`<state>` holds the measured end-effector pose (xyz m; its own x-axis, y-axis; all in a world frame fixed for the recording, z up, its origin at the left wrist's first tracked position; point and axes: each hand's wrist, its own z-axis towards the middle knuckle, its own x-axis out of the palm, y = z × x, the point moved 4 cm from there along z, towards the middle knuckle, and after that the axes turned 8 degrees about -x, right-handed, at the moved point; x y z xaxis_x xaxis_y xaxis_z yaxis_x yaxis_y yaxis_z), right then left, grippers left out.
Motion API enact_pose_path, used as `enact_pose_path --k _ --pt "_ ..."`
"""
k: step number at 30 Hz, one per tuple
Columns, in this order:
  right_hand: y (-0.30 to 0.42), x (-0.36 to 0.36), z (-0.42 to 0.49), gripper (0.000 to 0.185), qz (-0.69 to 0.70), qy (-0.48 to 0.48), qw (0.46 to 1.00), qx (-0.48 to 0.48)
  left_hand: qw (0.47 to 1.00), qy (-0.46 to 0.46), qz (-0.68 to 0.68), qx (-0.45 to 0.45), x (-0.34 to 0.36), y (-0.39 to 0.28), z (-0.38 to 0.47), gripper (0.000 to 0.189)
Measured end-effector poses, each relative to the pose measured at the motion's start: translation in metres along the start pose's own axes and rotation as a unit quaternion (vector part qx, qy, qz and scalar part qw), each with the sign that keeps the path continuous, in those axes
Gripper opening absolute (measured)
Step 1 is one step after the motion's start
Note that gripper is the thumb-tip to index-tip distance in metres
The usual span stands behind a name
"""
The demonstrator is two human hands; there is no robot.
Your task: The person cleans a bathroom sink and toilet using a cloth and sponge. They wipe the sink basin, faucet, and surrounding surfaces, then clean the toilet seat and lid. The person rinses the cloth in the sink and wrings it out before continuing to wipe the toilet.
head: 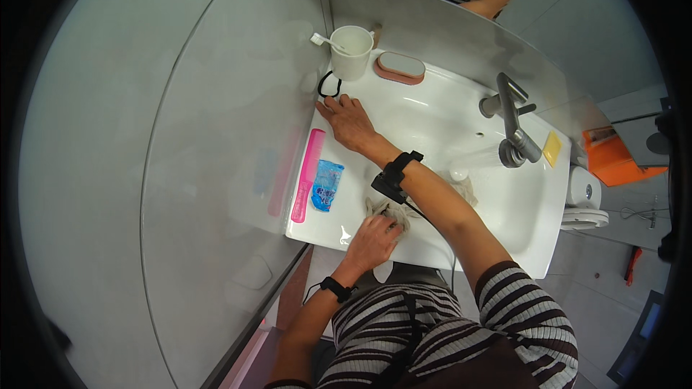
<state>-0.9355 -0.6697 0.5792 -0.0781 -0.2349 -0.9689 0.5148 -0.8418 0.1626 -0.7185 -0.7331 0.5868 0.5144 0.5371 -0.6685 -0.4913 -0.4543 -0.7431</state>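
Note:
My right hand (pixel 351 124) reaches across the white washbasin (pixel 519 216) to its left ledge. Its fingers are apart, with the fingertips beside a black hair tie (pixel 320 85); whether they touch it I cannot tell. Down at the front rim, my left hand (pixel 372 243) has its fingers closed on a wet greyish-beige cloth (pixel 397 213). The cloth trails into the basin, partly hidden under my right forearm. From the grey faucet (pixel 511 119) a spray of water runs toward the cloth. A pink comb (pixel 309 173) and a blue plastic packet (pixel 327 186) lie on the left ledge.
A white mug (pixel 351 62) with a toothbrush (pixel 326 41) stands in the back left corner, near a pink oval case (pixel 400 67). Yellow soap (pixel 552 149) sits on the right rim. A glossy wall (pixel 227 119) borders the left side; a mirror (pixel 540 48) stands behind.

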Motion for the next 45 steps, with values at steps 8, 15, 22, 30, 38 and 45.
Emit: enact_pose_path --k 8,15,22,30,38,45 --pt "-0.013 -0.014 -0.025 0.032 0.125 0.020 0.991 0.035 1.000 -0.009 0.002 0.006 -0.001 -0.002 0.001 0.029" --pt "-0.060 -0.046 -0.201 0.012 0.452 -0.111 0.784 0.410 1.000 -0.006 -0.016 0.001 0.001 -0.003 0.001 0.029" --pt "-0.095 -0.077 -0.291 0.014 0.606 -0.159 0.562 0.540 1.000 0.007 0.010 0.012 0.002 -0.007 0.003 0.031" --pt "-0.112 -0.096 -0.280 0.052 0.453 -0.022 0.819 0.352 0.911 -0.050 -0.294 -0.284 0.000 -0.016 0.047 0.033" --pt "-0.063 -0.068 -0.330 0.091 0.450 0.142 0.849 0.239 0.664 0.010 -0.733 -0.149 -0.005 -0.135 0.136 0.041" --pt "-0.076 -0.081 -0.353 0.026 0.609 -0.123 0.661 0.421 0.923 0.050 -0.343 -0.167 -0.037 -0.090 0.139 0.047"
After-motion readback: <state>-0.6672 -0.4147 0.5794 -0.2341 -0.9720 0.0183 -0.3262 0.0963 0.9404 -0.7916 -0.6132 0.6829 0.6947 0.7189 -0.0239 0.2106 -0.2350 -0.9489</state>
